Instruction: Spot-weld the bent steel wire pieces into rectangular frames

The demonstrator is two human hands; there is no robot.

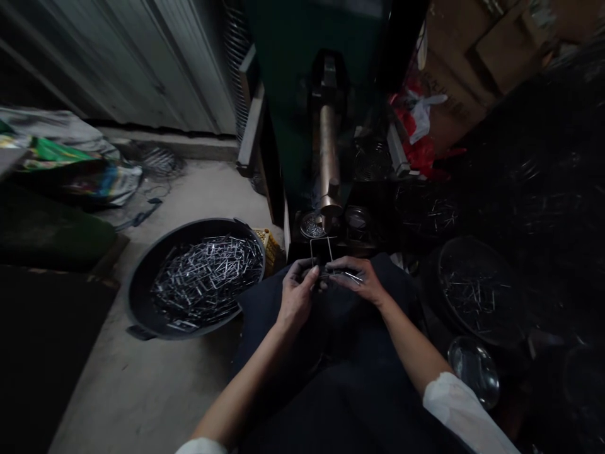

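Observation:
My left hand [299, 285] and my right hand [355, 276] are close together above my lap, in front of a machine. Between them a thin U-shaped metal wire piece [311, 248] sticks up, its lower part hidden by fingers. The left thumb and fingers pinch it; the right fingers are curled at its other side. A few thin metal rods [352, 276] also lie in the right hand. Just beyond the hands, a bronze-coloured machine shaft [329, 154] reaches down beside a small dish of tiny metal parts [312, 226].
On the left stands a black tub [137, 277] heaped with metal wire pieces, a yellow crate [267, 247] behind it. To the right, a dark basin [444, 265] holds more wire pieces, near a shiny metal bowl [474, 372]. Cardboard boxes [454, 82] stand at the back right.

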